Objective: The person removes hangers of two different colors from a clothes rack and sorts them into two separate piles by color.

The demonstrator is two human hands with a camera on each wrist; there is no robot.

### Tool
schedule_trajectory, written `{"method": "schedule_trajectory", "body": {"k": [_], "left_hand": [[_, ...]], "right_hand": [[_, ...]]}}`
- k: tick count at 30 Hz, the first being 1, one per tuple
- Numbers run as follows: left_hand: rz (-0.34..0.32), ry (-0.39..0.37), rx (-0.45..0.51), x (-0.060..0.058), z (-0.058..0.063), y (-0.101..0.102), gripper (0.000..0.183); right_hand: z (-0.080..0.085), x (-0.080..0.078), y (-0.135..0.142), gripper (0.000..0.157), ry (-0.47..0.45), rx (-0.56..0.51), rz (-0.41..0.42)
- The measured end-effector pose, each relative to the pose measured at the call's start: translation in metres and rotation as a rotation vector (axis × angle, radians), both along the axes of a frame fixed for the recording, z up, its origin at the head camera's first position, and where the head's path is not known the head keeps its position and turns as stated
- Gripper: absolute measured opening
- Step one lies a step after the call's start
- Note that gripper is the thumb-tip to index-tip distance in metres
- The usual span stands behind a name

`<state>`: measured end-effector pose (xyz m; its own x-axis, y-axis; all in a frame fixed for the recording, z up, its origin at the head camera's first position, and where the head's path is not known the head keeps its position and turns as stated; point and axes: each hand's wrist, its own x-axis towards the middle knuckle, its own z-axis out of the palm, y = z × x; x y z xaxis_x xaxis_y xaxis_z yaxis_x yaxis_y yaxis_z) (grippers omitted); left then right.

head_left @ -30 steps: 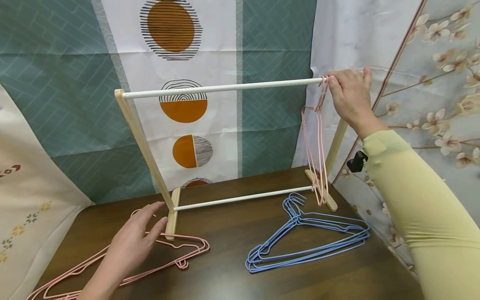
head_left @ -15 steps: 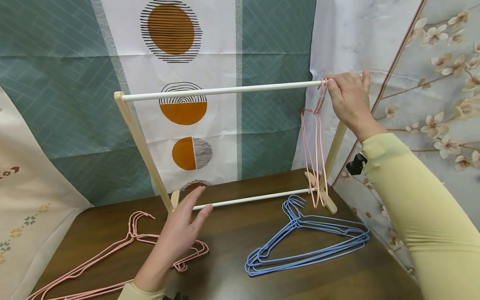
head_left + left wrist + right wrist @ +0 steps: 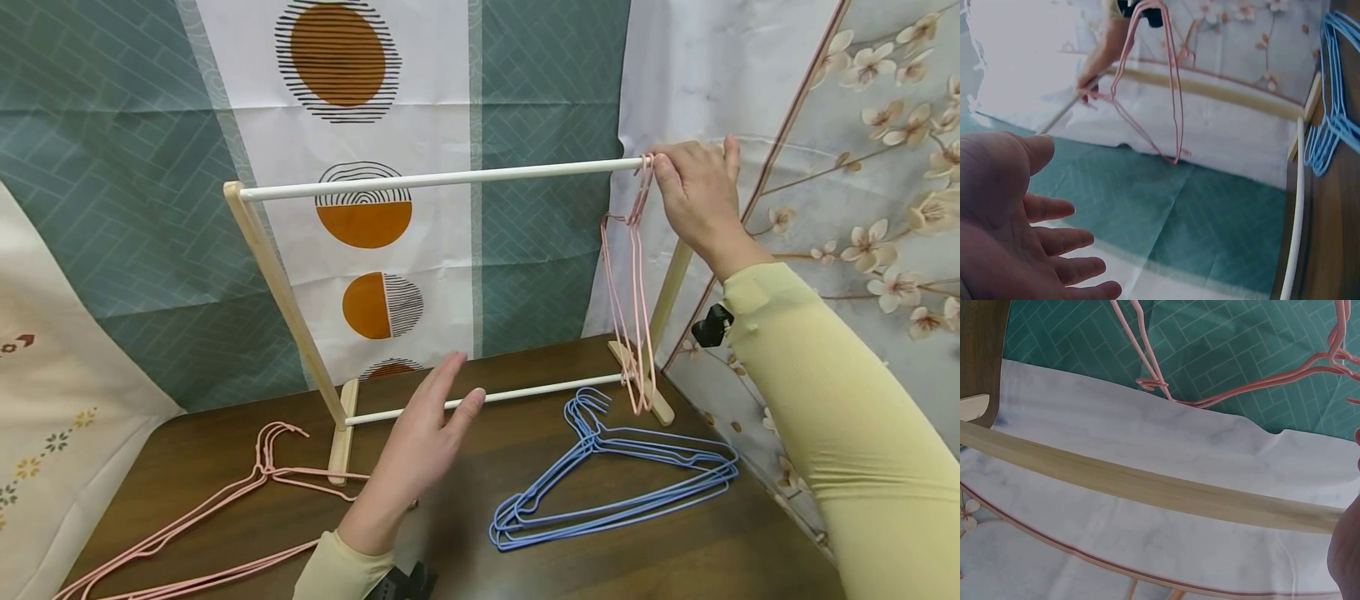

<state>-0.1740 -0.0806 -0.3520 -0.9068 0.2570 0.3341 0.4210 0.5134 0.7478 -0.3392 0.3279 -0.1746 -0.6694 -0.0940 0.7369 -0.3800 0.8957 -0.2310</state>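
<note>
At the right end of the white top rail (image 3: 450,177) of a small wooden clothes rack, my right hand (image 3: 697,196) grips the corner, fingers over the top and thumb in front. Pink wire hangers (image 3: 637,215) hang from the rail right beside that thumb. The right wrist view shows the rack's wooden upright (image 3: 1147,484), with only an edge of the hand visible. My left hand (image 3: 420,446) is in the air in front of the lower rail (image 3: 555,388), fingers extended and thumb apart, holding nothing. It partly hides the pink hangers (image 3: 263,472) lying on the table at left.
Several blue wire hangers (image 3: 596,442) lie stacked on the brown table (image 3: 465,550) at right, in front of the rack. Patterned cloth (image 3: 555,250) hangs behind, and flowered cloth (image 3: 892,208) closes off the right side.
My left hand has moved right, from above the pink hangers on the table to the middle of the rack's front. The right hand has kept its grip on the rack corner.
</note>
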Motion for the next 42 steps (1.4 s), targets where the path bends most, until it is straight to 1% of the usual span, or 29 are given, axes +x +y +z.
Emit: {"method": "schedule_trajectory", "body": {"k": [6,13,19,27,36,40,42], "left_hand": [[-0.058,0.007,0.038,-0.003,0.001,0.029,0.069],[-0.108,-0.003,0.056,-0.002,0.003,0.058,0.072],[-0.145,-0.034,0.081,0.001,0.005,0.085,0.075],[-0.208,-0.092,0.144,0.003,0.009,0.122,0.077],[-0.232,-0.121,0.21,0.005,0.017,0.15,0.076],[-0.235,-0.128,0.238,0.003,0.022,0.159,0.076],[-0.233,-0.12,0.246,0.0,0.024,0.163,0.076]], "right_hand": [[0.001,0.001,0.0,0.052,-0.003,0.0,-0.003],[0.001,0.001,-0.001,0.052,-0.007,0.003,-0.003],[0.001,0.001,0.0,0.053,-0.008,0.003,-0.007],[0.001,0.001,0.0,0.052,-0.006,0.002,-0.003],[0.002,0.002,0.001,0.053,-0.009,0.005,-0.014],[0.002,0.002,0.0,0.053,-0.005,0.004,-0.009],[0.001,0.001,-0.001,0.053,-0.003,0.003,-0.006]]}}
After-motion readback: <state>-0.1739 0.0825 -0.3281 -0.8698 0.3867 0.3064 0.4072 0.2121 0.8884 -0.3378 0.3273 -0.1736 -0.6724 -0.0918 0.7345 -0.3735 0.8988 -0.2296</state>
